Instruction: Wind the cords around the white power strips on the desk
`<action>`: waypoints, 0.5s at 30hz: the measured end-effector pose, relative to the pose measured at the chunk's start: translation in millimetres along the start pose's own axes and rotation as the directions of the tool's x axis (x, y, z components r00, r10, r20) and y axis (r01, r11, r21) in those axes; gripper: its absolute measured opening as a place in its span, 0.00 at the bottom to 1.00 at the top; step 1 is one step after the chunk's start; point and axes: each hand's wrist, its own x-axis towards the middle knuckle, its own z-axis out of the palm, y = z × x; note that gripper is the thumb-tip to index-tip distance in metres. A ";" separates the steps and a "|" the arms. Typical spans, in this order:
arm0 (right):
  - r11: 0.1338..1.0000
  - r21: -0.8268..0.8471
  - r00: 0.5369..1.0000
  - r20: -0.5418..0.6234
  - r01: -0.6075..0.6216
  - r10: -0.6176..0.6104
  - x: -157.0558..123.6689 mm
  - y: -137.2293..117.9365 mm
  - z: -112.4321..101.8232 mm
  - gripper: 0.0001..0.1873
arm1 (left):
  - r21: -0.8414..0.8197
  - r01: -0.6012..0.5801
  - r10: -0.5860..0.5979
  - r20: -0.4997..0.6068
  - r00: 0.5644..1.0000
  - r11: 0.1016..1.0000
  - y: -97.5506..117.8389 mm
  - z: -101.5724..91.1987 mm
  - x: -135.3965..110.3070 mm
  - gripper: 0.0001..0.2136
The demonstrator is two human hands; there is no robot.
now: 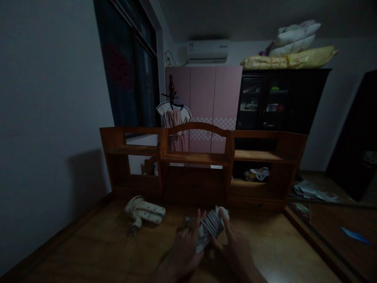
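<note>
A white power strip with its cord wound round it in neat coils is between my two hands, just above the wooden desk top. My left hand grips its left side, index finger pointing up along the coils. On the other side my right hand holds the coiled end between thumb and index finger. What looks like the plug sticks out beyond my left fingers, dim and blurred. Further left, a second white power strip lies on the desk, with its cord bundled at one end and its plug in front.
A wooden shelf unit rises along the desk's back edge. A wall bounds the left side. Small items and a plastic bag sit in the right shelf. Behind stand pink cabinets and a dark cabinet.
</note>
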 end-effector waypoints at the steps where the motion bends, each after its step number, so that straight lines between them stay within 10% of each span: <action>1: 0.997 -0.068 0.999 0.001 0.038 -0.039 -0.1 0.5 -0.1 0.40 | -0.003 0.000 0.000 0.006 1.000 1.000 0.6 1.1 -0.7 0.47; 10: 0.966 -0.013 0.966 -0.033 0.256 -0.257 -8.5 -4.3 3.9 0.23 | -0.185 0.032 -0.024 0.045 0.999 0.982 4.7 6.3 -1.3 0.48; 15: 0.943 0.328 0.998 0.040 -0.055 0.045 -7.7 -1.1 2.2 0.15 | -0.291 0.204 -0.191 0.071 0.979 0.935 8.5 0.7 -1.8 0.49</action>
